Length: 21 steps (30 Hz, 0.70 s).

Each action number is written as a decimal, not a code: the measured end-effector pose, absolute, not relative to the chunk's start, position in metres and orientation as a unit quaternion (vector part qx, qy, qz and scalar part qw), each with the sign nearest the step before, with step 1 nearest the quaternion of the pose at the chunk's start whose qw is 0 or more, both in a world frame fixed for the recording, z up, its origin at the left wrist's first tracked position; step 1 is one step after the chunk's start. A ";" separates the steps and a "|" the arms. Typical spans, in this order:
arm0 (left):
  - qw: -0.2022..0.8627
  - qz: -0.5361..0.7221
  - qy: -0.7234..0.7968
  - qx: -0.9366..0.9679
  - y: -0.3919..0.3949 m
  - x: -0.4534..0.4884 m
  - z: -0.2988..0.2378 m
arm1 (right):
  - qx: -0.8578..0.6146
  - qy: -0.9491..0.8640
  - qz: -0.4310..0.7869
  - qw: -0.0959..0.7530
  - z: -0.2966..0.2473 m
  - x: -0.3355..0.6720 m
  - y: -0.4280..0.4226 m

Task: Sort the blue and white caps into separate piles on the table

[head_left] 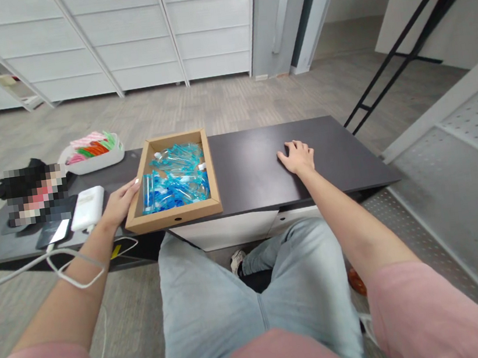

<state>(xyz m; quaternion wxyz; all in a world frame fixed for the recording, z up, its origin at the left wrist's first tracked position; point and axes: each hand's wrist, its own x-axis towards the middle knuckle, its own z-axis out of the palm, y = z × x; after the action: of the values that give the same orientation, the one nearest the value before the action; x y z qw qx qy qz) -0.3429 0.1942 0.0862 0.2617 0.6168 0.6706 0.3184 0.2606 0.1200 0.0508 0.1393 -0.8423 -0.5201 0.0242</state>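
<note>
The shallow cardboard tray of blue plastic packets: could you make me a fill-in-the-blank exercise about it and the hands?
1. The left hand touches the shallow cardboard tray's ____ side.
2. The right hand lies flat on the dark ____.
3. The tray's packets are mostly ____ in colour.

Missing words: left; table; blue

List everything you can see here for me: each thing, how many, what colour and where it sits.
cardboard tray: one, brown, on the table's near edge, left of centre
clear packets: many, clear with blue contents, piled in the cardboard tray
white bin: one, white, far left of the table, holding pink, orange and green items
power bank: one, white, left of the tray
phone: one, dark, beside the power bank
cable: one, white, draped over the left forearm
table: one, dark
left hand: touching the tray's left wall
right hand: flat on the bare table, holding nothing
</note>
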 end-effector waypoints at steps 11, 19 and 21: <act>0.091 0.208 0.744 0.629 0.199 -0.340 0.085 | -0.844 -0.517 0.041 0.140 0.055 0.260 0.119; 0.059 0.122 0.742 0.656 0.192 -0.334 0.086 | -0.840 -0.517 0.025 0.161 0.046 0.267 0.123; 0.057 0.120 0.740 0.659 0.192 -0.333 0.086 | -0.841 -0.506 0.038 0.189 0.046 0.274 0.124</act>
<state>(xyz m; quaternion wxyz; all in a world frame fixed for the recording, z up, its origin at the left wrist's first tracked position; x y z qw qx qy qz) -0.3335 0.1918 0.0859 0.0569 0.6595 0.7399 0.1202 0.2743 0.1241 0.0459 0.1888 -0.8405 -0.5064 0.0382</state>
